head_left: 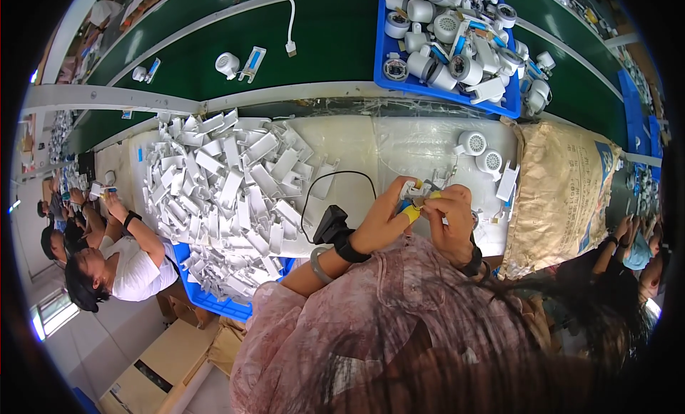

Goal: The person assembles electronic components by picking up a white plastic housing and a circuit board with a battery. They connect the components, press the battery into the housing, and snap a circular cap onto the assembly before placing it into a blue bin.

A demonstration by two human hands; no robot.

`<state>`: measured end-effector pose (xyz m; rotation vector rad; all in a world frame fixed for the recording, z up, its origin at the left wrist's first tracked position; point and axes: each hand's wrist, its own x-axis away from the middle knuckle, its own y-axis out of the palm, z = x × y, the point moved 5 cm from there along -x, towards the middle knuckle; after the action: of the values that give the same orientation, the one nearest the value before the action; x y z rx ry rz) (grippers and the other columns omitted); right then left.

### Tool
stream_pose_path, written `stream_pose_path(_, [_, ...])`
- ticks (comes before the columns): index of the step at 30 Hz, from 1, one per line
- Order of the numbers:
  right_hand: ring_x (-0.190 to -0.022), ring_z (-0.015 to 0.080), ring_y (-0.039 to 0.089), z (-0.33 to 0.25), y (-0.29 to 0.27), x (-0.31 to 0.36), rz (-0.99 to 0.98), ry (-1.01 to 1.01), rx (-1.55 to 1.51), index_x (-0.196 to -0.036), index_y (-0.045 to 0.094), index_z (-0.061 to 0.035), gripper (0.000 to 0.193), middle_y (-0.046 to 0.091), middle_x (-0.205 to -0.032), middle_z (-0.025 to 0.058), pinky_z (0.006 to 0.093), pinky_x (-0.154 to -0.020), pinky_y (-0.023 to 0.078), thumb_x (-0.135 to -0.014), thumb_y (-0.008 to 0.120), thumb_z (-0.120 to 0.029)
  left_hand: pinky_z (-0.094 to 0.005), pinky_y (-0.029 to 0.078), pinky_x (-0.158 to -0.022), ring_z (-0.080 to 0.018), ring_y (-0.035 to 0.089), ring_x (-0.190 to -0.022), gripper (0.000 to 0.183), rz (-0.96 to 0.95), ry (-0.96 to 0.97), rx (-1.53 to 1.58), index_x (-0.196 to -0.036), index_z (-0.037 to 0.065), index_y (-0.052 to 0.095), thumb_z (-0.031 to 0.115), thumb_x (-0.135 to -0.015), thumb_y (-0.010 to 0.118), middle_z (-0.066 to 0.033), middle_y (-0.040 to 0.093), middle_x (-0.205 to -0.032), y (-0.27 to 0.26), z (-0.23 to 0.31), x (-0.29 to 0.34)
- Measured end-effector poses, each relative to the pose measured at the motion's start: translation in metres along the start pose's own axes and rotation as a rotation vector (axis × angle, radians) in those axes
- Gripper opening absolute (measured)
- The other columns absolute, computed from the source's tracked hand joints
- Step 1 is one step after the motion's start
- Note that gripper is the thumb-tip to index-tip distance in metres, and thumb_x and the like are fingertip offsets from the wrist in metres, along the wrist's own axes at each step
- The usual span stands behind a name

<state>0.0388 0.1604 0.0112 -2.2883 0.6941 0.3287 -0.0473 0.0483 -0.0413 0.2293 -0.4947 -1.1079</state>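
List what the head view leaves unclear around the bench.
In the head view:
Small part: partly hidden by the left hand and right hand.
White cable: far end cut off by the top edge.
Upper blue bin: far side cut off by the same edge.
Lower blue bin: floor hidden under white parts.
Co-workers at right: too small to show what they hold.

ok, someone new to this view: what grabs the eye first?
The big heap of white plastic parts sprawled over the bench left of centre, with a blue bin of similar pieces at its near edge. Next, the blue tray crammed with round white units at the top, right of centre. Then, just right of centre, left hand and right hand, fingers meeting at a small, partly hidden piece.
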Motion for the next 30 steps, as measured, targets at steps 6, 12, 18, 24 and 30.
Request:
stream_pose_path(6, [-0.082,0.0227,0.057,-0.004,0.0,-0.006,-0.036,-0.006,0.026,-0.09,0.066,-0.0085,0.019,0.063,-0.085,0.0032,0.0375,-0.082,0.04,-0.075,0.072,0.0,-0.0263,0.049,-0.064,-0.0118,0.053,-0.078,0.047,0.003,0.011,-0.135,-0.129,0.001,0.036,-0.003,-0.082,0.039,-0.0074,0.054,-0.096,-0.003,-0.001,0.001])
stream_pose_path(12, [-0.08,0.0209,0.057,-0.003,0.001,-0.005,-0.043,-0.013,0.046,-0.089,0.067,-0.009,0.018,0.062,-0.084,0.0026,0.038,-0.085,0.04,-0.074,0.073,-0.001,-0.0253,0.047,-0.061,-0.0117,0.054,-0.072,0.043,0.017,0.028,-0.15,-0.127,0.002,0.038,-0.002,-0.084,0.042,-0.0065,0.056,-0.09,-0.002,0.005,0.001])
stream_pose_path(18, [-0.081,0.021,0.056,-0.002,0.001,-0.002,-0.031,-0.015,0.067,-0.09,0.067,-0.0094,0.02,0.062,-0.084,0.0031,0.0387,-0.086,0.039,-0.073,0.074,-0.001,-0.0257,0.045,-0.057,-0.0113,0.052,-0.064,0.041,0.026,0.118,-0.256,-0.125,0.002,0.039,-0.001,-0.084,0.043,-0.0069,0.057,-0.087,0.0,0.012,0.0])
stream_pose_path(24, [-0.081,0.0212,0.056,0.0,0.002,-0.002,-0.024,-0.009,0.083,-0.089,0.067,-0.0094,0.02,0.062,-0.085,0.0021,0.0382,-0.086,0.039,-0.072,0.074,-0.001,-0.026,0.046,-0.058,-0.0108,0.053,-0.068,0.039,0.036,0.107,-0.304,-0.125,0.002,0.04,0.0,-0.086,0.042,-0.0072,0.056,-0.087,0.0,0.009,0.001])
stream_pose_path(30, [-0.084,0.0247,0.055,0.002,0.003,-0.003,-0.056,-0.002,0.052,-0.09,0.066,-0.0081,0.022,0.062,-0.086,0.0047,0.0375,-0.081,0.041,-0.072,0.073,0.001,-0.024,0.044,-0.056,-0.0098,0.052,-0.068,0.033,0.014,0.054,-0.147,-0.123,0.001,0.043,0.008,-0.092,0.049,-0.0079,0.056,-0.088,-0.002,0.004,0.002])
